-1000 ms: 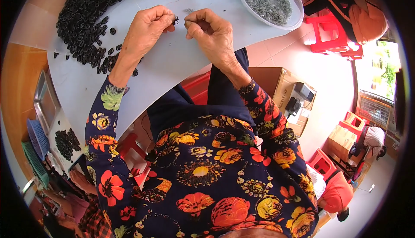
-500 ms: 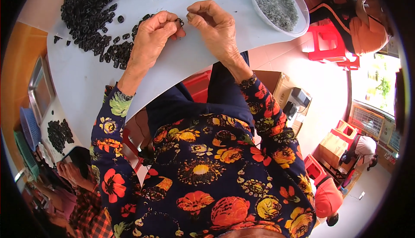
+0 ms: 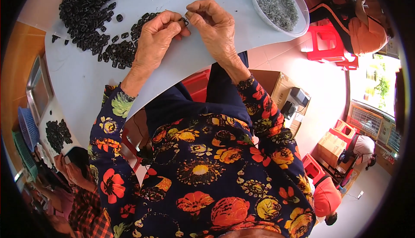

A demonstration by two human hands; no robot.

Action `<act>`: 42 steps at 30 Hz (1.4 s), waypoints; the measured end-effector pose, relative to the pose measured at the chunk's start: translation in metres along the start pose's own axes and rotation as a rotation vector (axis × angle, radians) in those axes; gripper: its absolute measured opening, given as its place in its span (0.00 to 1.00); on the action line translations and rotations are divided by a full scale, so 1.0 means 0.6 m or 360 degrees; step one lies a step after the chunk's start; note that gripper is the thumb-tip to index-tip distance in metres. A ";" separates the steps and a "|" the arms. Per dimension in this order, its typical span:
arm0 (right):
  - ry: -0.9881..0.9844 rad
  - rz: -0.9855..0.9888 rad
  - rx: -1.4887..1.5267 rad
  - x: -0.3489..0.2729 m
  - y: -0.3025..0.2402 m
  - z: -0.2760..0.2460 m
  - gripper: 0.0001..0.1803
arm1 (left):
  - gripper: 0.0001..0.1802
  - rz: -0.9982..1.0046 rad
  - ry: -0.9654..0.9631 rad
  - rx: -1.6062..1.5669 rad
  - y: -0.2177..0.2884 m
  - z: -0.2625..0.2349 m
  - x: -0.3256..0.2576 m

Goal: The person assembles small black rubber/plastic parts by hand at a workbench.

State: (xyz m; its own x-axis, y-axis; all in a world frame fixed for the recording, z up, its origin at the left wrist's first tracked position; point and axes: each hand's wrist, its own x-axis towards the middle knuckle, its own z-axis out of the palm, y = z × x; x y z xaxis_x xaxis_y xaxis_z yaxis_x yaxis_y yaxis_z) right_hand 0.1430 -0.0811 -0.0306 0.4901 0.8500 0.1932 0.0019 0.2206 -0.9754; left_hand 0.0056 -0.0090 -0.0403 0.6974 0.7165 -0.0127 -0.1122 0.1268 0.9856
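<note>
My left hand (image 3: 158,39) is closed in a pinch above the table, on a small black part (image 3: 184,21) with a ring-like opening that sticks out at its fingertips. Close by on its right, my right hand (image 3: 215,28) has thumb and forefinger pinched together at that part; whatever is between them is too small to make out. Small black oblong pieces with holes (image 3: 119,53) lie scattered beside my left wrist. They run into a big heap of the same pieces (image 3: 84,11) at the far left.
A round clear tub (image 3: 304,24) full of small grey metal pieces stands far right on the pale table (image 3: 69,82). Left of me, a co-worker's hand (image 3: 73,173) is near another black pile (image 3: 58,135). An open carton (image 3: 264,80) and red stools (image 3: 322,43) are right.
My left hand has shifted slightly right, bringing the black part up to my right fingertips. My right hand has barely moved.
</note>
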 end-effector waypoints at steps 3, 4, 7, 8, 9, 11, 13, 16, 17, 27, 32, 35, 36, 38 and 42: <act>0.0005 0.0008 0.0010 -0.003 -0.004 0.002 0.06 | 0.10 -0.0008 0.0012 -0.0087 -0.003 0.001 -0.001; 0.0011 0.0010 0.0005 -0.002 -0.006 0.001 0.06 | 0.10 0.0003 0.0007 -0.0126 -0.003 0.002 -0.001; 0.0018 0.0016 0.0000 -0.002 -0.003 -0.001 0.06 | 0.10 -0.0017 0.0006 -0.0154 -0.002 0.006 0.000; 0.0017 0.0017 0.0000 -0.002 -0.004 -0.001 0.06 | 0.10 -0.0017 0.0007 -0.0154 -0.002 0.006 -0.001; 0.0015 0.0006 -0.0040 -0.002 -0.004 0.000 0.06 | 0.10 -0.0011 0.0017 -0.0163 -0.001 0.007 -0.001; 0.0014 -0.0003 -0.0082 -0.002 -0.004 -0.001 0.06 | 0.10 -0.0005 0.0025 -0.0173 -0.002 0.010 -0.002; -0.0007 0.0006 0.0060 -0.002 -0.003 0.001 0.06 | 0.10 0.0007 0.0052 -0.0224 -0.002 0.013 -0.004; -0.0047 -0.0006 -0.0170 -0.001 -0.015 0.002 0.06 | 0.09 0.0041 0.0078 -0.0245 -0.006 0.016 -0.007; -0.0048 -0.0004 -0.0170 -0.001 -0.013 0.002 0.06 | 0.09 0.0040 0.0079 -0.0245 -0.007 0.017 -0.007; -0.0118 0.0014 0.0039 -0.001 -0.004 -0.003 0.09 | 0.08 0.0156 0.0111 -0.0252 -0.007 0.017 -0.009; -0.0138 0.0038 0.0110 0.000 0.003 -0.003 0.10 | 0.07 0.0196 0.0144 -0.0239 -0.012 0.017 -0.007; -0.0161 -0.0065 0.0028 0.001 0.007 -0.003 0.10 | 0.07 0.0237 0.0152 -0.0013 -0.007 0.013 -0.009; -0.0202 -0.0037 -0.0044 0.001 0.004 -0.005 0.10 | 0.06 0.0246 0.0154 0.0203 -0.002 0.011 -0.009; -0.0239 -0.0013 -0.0120 0.001 0.003 -0.005 0.11 | 0.06 0.0259 0.0150 0.0418 0.005 0.009 -0.007; -0.0156 0.0038 -0.0023 0.000 -0.007 0.003 0.05 | 0.06 0.0244 0.0094 0.0301 0.006 0.006 -0.005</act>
State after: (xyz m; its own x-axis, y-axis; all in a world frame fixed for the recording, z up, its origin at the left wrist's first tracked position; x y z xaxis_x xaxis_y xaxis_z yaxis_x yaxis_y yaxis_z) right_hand 0.1416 -0.0811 -0.0261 0.4022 0.8980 0.1785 0.0042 0.1931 -0.9812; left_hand 0.0056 -0.0130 -0.0361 0.6391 0.7572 0.1350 -0.0752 -0.1131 0.9907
